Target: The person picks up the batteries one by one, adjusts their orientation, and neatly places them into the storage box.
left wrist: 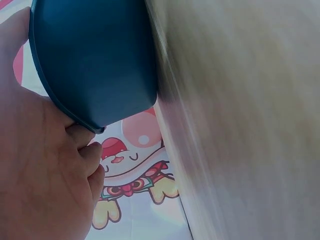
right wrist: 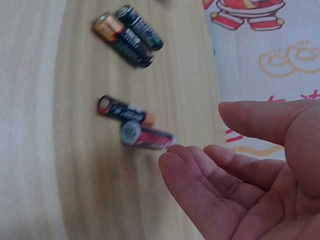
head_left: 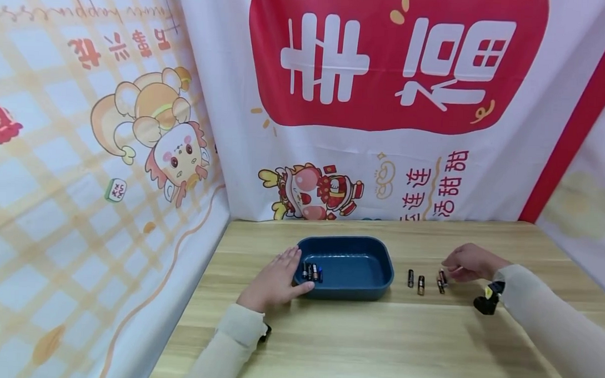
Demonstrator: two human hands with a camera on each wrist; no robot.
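Observation:
A dark blue rectangular box (head_left: 349,294) stands on the table with several batteries (head_left: 309,272) lying inside at its left end. My left hand (head_left: 274,282) grips that end, the thumb and curled fingers at its rim; the left wrist view shows the box wall (left wrist: 100,60) close up. To the right of the box lie two dark batteries (head_left: 421,286) with copper-coloured ends. Just beyond them, my right hand (head_left: 472,263) hovers by another pair, a black battery (right wrist: 122,111) touching a red-and-silver battery (right wrist: 150,137). Its thumb and fingers are apart with nothing between them.
The light wooden table (head_left: 357,346) runs back to a printed white cloth (head_left: 379,141). Another patterned cloth (head_left: 42,202) hangs along the left side. Black wrist devices (head_left: 487,298) sit at both cuffs.

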